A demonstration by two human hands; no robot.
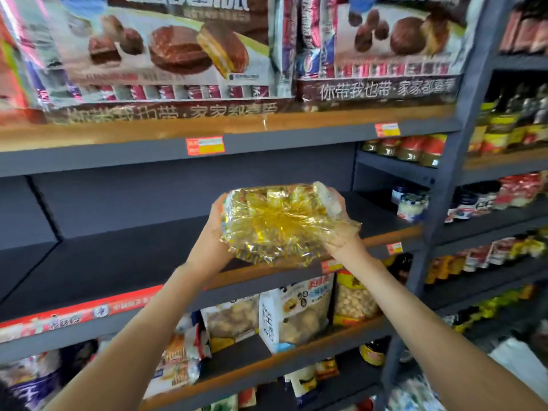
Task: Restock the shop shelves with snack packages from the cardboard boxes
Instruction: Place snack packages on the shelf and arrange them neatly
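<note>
Holding one gold-wrapped snack package (281, 223), we clamp our left hand (211, 232) and right hand (344, 243) on its two ends, just above the dark middle shelf (127, 259). Two chocolate-pie packs (166, 54) stand on the board above, three nut bags (293, 315) below, and jars (412, 149) fill the rack to the right.

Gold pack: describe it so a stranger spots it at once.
Find the grey shelving and its dark middle shelf, under the chocolate-pie boxes. In front of that shelf, left hand and right hand hold the gold pack by its ends. It alone is shiny crinkled gold film, and off the shelves.
</note>
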